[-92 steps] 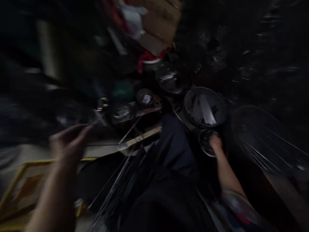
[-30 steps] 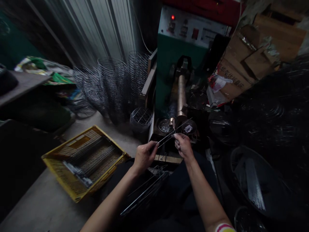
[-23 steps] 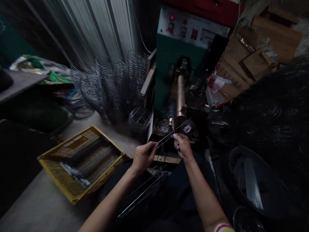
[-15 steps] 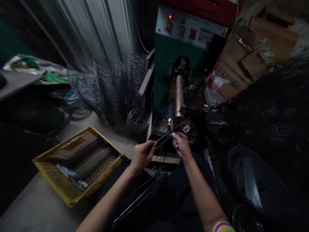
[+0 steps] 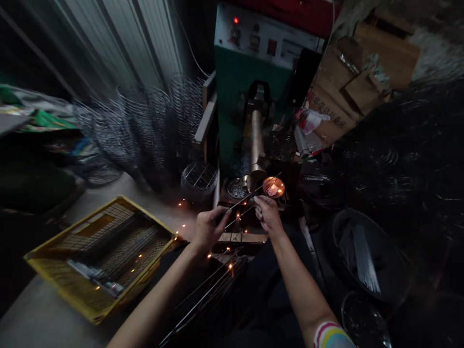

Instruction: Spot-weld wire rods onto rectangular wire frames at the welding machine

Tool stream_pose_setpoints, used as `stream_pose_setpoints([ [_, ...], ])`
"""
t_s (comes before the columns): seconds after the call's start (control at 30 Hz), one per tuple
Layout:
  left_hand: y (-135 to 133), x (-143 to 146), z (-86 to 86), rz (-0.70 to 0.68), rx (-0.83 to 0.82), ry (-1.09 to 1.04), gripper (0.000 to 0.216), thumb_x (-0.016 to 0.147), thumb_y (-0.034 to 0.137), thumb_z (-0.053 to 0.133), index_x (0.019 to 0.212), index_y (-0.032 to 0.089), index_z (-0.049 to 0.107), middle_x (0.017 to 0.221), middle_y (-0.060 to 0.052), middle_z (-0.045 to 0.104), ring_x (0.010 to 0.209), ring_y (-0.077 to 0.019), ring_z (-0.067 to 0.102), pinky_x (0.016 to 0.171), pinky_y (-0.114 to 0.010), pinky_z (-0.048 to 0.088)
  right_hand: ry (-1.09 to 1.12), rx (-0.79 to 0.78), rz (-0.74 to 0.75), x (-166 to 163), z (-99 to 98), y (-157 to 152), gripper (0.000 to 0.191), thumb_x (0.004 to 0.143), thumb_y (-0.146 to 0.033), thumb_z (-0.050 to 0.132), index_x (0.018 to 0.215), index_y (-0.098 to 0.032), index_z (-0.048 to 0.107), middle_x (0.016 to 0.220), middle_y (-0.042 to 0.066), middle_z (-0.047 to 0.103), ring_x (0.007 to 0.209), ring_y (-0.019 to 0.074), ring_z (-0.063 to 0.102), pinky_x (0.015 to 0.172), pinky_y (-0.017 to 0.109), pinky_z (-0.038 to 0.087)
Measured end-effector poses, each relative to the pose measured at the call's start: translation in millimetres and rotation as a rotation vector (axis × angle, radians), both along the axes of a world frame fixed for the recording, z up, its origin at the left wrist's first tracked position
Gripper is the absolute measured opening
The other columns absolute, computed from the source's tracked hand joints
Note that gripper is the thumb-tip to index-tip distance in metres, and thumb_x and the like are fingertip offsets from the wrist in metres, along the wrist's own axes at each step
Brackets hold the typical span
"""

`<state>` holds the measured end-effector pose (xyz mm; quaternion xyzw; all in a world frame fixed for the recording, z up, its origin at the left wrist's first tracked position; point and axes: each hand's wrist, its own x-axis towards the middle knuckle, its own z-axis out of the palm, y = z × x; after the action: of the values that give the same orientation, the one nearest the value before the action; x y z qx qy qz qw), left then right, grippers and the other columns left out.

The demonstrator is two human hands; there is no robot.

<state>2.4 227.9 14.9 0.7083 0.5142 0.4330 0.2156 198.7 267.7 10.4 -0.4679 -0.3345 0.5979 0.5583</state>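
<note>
My left hand (image 5: 210,226) is closed on a thin metal rod (image 5: 239,200), which slants up and to the right under the machine's brass-coloured electrode tip (image 5: 247,181). Right beside that tip, my right hand (image 5: 267,213) pinches with thumb and fingertips; what sits in the pinch is too small to make out. Orange sparks (image 5: 238,216) scatter below the tip and over my forearms. A dish of small metal bits (image 5: 237,188) stands left of the tip. Another round dish (image 5: 274,187) to its right glows orange. More long rods (image 5: 203,302) lie across my lap.
A yellow crate (image 5: 39,253) holding rods is on the floor at left. Stacked wire baskets (image 5: 143,121) stand behind it. The green machine (image 5: 232,96) rises ahead. At right are a black tub (image 5: 337,241) with rods and cardboard boxes (image 5: 326,106).
Sparks have burst out around the electrode tip, and the right-hand dish has lit up orange. The whole view has shifted, so the scene sits further left. Both hands keep their grips.
</note>
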Motion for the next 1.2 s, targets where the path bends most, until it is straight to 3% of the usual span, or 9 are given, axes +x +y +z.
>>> stream_pose_setpoints([
  [0.4,28.2,0.2,-3.5,0.006,0.017,0.138,0.027,0.09,0.034,0.054,0.082,0.015,0.072,0.058,-0.002,0.064,0.046,-0.0099,0.05,0.051,-0.021,0.034,0.047,-0.018,-0.031,1.4,0.4,13.8,0.041,0.06,-0.045,0.083,0.064,-0.02,0.051,0.04,-0.013,0.032,0.03,0.0017,0.025,0.032,0.016,0.013],
  [0.6,27.1,-1.7,-1.0,-0.021,-0.121,-0.025,0.032,0.089,0.04,0.057,0.089,0.013,0.074,0.069,-0.005,0.07,0.058,-0.0127,0.058,0.056,-0.021,0.04,-0.002,-0.034,0.018,8.4,-1.6,7.9,0.037,0.066,-0.049,0.079,0.074,-0.018,0.062,0.044,-0.011,0.036,0.034,0.0023,0.026,0.034,0.017,0.015],
  [0.73,28.0,-6.8,0.8,-0.206,-0.244,-0.215,0.039,0.092,0.043,0.053,0.098,0.01,0.074,0.085,-0.007,0.074,0.075,-0.0169,0.065,0.066,-0.022,0.047,-0.205,-0.095,0.102,14.2,-14.6,-32.6,0.042,0.073,-0.057,0.07,0.076,-0.016,0.064,0.047,-0.009,0.039,0.038,0.0036,0.029,0.037,0.017,0.019],
  [0.8,29.0,-6.1,-2.6,-0.215,-0.193,-0.194,0.039,0.092,0.042,0.052,0.1,0.011,0.074,0.082,-0.006,0.074,0.069,-0.0153,0.063,0.063,-0.021,0.046,-0.299,-0.143,0.205,12.5,-31.6,-61.1,0.043,0.075,-0.059,0.068,0.075,-0.016,0.064,0.049,-0.008,0.042,0.04,0.0048,0.032,0.038,0.017,0.022],
  [0.9,25.2,-2.3,-9.6,-0.106,-0.016,-0.058,0.032,0.092,0.034,0.051,0.099,0.012,0.074,0.069,-0.004,0.071,0.055,-0.0124,0.059,0.056,-0.021,0.043,-0.47,-0.151,0.388,3.9,-62.9,-103.6,0.04,0.075,-0.056,0.068,0.071,-0.016,0.063,0.053,-0.004,0.048,0.047,0.009,0.041,0.044,0.02,0.033],
  [1.0,8.0,-10.9,-13.6,-0.118,0.119,0.232,0.026,0.09,0.023,0.05,0.1,0.016,0.073,0.073,-0.005,0.073,0.06,-0.0143,0.064,0.056,-0.021,0.043,-0.596,-0.026,0.57,-5.2,-83.4,-140.1,0.034,0.08,-0.05,0.064,0.078,-0.017,0.067,0.071,0.002,0.065,0.069,0.0178,0.058,0.066,0.028,0.048],
  [1.1,-24.8,-47.2,-15.5,-0.136,0.122,0.462,0.028,0.089,0.019,0.05,0.107,0.019,0.072,0.08,-0.007,0.075,0.066,-0.0159,0.067,0.055,-0.021,0.045,-0.626,0.066,0.709,-5.6,-87.3,-162.5,0.031,0.084,-0.047,0.062,0.095,-0.018,0.069,0.092,0.005,0.07,0.09,0.0237,0.062,0.084,0.035,0.048],
  [1.2,-68.7,-109.6,-21.0,0.042,0.099,0.392,0.032,0.089,0.019,0.049,0.113,0.018,0.07,0.09,-0.008,0.076,0.073,-0.017,0.069,0.062,-0.023,0.049,-0.649,0.037,0.74,0.4,-86.2,-167.9,0.038,0.085,-0.05,0.061,0.107,-0.019,0.067,0.097,0.007,0.069,0.091,0.0231,0.063,0.083,0.033,0.049],
])
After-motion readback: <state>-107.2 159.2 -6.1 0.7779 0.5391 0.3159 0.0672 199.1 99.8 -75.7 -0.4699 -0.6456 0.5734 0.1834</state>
